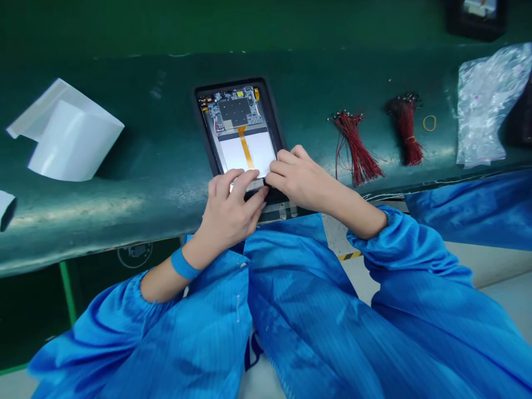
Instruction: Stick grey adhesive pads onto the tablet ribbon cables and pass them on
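Note:
An opened tablet (266, 149) lies in a black tray (271, 105). Its circuit board (236, 112) is at the far end, and an orange flex cable (245, 148) runs down over the white battery area. At the near end, my left hand (233, 205) rests with bent fingers apart, its index finger and thumb on either side of a small pale part (256, 185). My right hand (296, 176) is at the near right corner, fingertips pressed together against the tablet. Whatever those fingertips pinch is hidden.
To the right lie two bundles of dark red wires (361, 152), a yellow rubber band (429, 123) and clear plastic bags (482, 111). A curled white sheet (78, 138) is at left. Another black tray (476, 22) sits at the far right. The green bench's near edge (103, 246) runs before me.

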Available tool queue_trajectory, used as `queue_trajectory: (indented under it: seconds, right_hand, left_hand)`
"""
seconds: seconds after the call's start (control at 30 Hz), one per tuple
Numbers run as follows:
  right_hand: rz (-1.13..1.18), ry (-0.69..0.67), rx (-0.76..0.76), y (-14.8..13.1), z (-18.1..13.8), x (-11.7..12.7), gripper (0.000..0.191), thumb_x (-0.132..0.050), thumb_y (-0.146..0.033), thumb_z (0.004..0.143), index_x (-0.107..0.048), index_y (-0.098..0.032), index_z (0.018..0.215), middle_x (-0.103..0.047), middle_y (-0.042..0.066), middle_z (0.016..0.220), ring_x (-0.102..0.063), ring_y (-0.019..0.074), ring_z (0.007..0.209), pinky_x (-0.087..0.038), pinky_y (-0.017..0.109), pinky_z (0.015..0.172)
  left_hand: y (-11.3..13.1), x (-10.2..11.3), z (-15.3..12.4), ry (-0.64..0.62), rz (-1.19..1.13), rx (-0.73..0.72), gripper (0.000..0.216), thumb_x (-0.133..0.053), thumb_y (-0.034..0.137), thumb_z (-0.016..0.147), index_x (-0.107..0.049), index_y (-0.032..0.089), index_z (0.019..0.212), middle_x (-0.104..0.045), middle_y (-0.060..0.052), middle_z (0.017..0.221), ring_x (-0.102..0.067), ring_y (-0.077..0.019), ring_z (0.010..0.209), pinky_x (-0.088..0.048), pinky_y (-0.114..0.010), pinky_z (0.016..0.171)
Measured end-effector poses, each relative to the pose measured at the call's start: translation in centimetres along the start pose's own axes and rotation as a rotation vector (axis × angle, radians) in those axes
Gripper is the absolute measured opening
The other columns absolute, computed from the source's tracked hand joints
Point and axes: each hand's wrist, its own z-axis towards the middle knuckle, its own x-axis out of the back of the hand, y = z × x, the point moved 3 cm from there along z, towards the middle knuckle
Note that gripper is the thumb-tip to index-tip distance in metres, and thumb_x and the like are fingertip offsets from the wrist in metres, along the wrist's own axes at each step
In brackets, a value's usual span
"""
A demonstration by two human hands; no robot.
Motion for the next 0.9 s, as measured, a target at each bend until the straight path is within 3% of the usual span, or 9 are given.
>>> queue_trajectory:
  seconds: [0.17, 0.33, 0.4, 0.47, 0.57, 0.63, 0.7, 0.8, 0.9]
  right_hand:
    - [0.052, 0.025, -0.087, 1.8, -0.5, 0.1, 0.029, -0.039, -0.019, 0.113, -0.068, -0.018, 0.110, -0.067, 0.011, 0.100, -0.051, 0.0298, 0.107, -0.039, 0.048, 0.098]
    - [0.027, 0.183, -0.277, 3.9, -1.6, 1.2, 0.030, -0.036, -0.027, 0.115, -0.066, -0.020, 0.112, -0.063, 0.010, 0.109, -0.053, 0.0309, 0.111, -0.038, 0.051, 0.100]
    - [0.000, 0.228, -0.256, 3.1, -2.2, 1.4, 0.030, -0.038, -0.029, 0.115, -0.066, -0.020, 0.110, -0.064, 0.010, 0.108, -0.053, 0.0301, 0.107, -0.038, 0.048, 0.095]
    - [-0.021, 0.244, -0.132, 1.0, -2.5, 0.9, 0.028, -0.044, -0.035, 0.114, -0.066, -0.019, 0.105, -0.065, 0.010, 0.104, -0.053, 0.0287, 0.100, -0.037, 0.044, 0.087]
    - [-0.048, 0.229, 0.042, -2.7, -2.0, -0.7, 0.026, -0.051, -0.036, 0.113, -0.068, -0.019, 0.102, -0.068, 0.009, 0.096, -0.052, 0.0272, 0.092, -0.033, 0.041, 0.078]
    - [-0.061, 0.187, 0.041, -4.0, -0.8, -1.8, 0.025, -0.049, -0.028, 0.113, -0.069, -0.018, 0.103, -0.069, 0.009, 0.094, -0.053, 0.0265, 0.091, -0.030, 0.040, 0.076]
    - [-0.059, 0.123, -0.022, -3.7, 0.9, -2.5, 0.025, -0.045, -0.021, 0.113, -0.070, -0.017, 0.107, -0.072, 0.011, 0.098, -0.055, 0.0266, 0.093, -0.030, 0.040, 0.075]
    - [-0.057, 0.030, -0.149, 0.4, 4.1, -2.4, 0.025, -0.047, -0.020, 0.112, -0.069, -0.015, 0.122, -0.073, 0.015, 0.114, -0.059, 0.0295, 0.105, -0.034, 0.041, 0.080]
    - [-0.077, -0.011, -0.309, 7.4, 7.1, -1.1, 0.030, -0.059, -0.027, 0.109, -0.066, -0.014, 0.135, -0.070, 0.020, 0.131, -0.057, 0.0341, 0.122, -0.038, 0.042, 0.089]
  left_hand:
    - [1.7, -0.1, 1.0, 0.003, 0.050, -0.054, 0.027, -0.061, 0.020, 0.104, -0.073, 0.016, 0.128, -0.067, -0.018, 0.146, -0.054, -0.0381, 0.141, -0.043, -0.055, 0.108]
    - [1.8, -0.2, 0.5, -0.006, 0.060, -0.065, 0.030, -0.060, 0.021, 0.104, -0.070, 0.013, 0.131, -0.063, -0.021, 0.151, -0.053, -0.0387, 0.142, -0.044, -0.054, 0.110]
    - [1.0, 0.0, -0.4, 0.029, 0.006, -0.008, 0.037, -0.062, 0.024, 0.102, -0.065, 0.015, 0.139, -0.059, -0.022, 0.154, -0.052, -0.0403, 0.142, -0.045, -0.057, 0.111]
    - [0.0, 0.6, -1.4, 0.097, -0.034, 0.070, 0.046, -0.065, 0.025, 0.100, -0.060, 0.018, 0.145, -0.056, -0.022, 0.154, -0.052, -0.0409, 0.141, -0.045, -0.059, 0.113]
    - [-2.3, 2.4, -2.4, 0.172, 0.006, 0.177, 0.049, -0.067, 0.026, 0.098, -0.059, 0.022, 0.146, -0.054, -0.019, 0.153, -0.053, -0.0403, 0.141, -0.044, -0.061, 0.116]
    - [-4.6, 4.4, -2.7, 0.192, 0.075, 0.240, 0.047, -0.068, 0.028, 0.097, -0.062, 0.023, 0.143, -0.051, -0.019, 0.154, -0.051, -0.0405, 0.142, -0.044, -0.063, 0.116]
    - [-7.6, 6.9, -3.1, 0.223, 0.165, 0.315, 0.046, -0.069, 0.032, 0.096, -0.066, 0.020, 0.141, -0.048, -0.021, 0.155, -0.048, -0.0425, 0.146, -0.044, -0.064, 0.115]
    - [-12.6, 10.3, -4.4, 0.273, 0.323, 0.434, 0.052, -0.066, 0.042, 0.095, -0.068, 0.016, 0.140, -0.046, -0.024, 0.155, -0.044, -0.0464, 0.148, -0.041, -0.067, 0.116]
    - [-16.5, 11.9, -6.4, 0.247, 0.378, 0.530, 0.059, -0.062, 0.052, 0.095, -0.069, 0.011, 0.137, -0.048, -0.028, 0.153, -0.044, -0.0492, 0.148, -0.034, -0.071, 0.120]
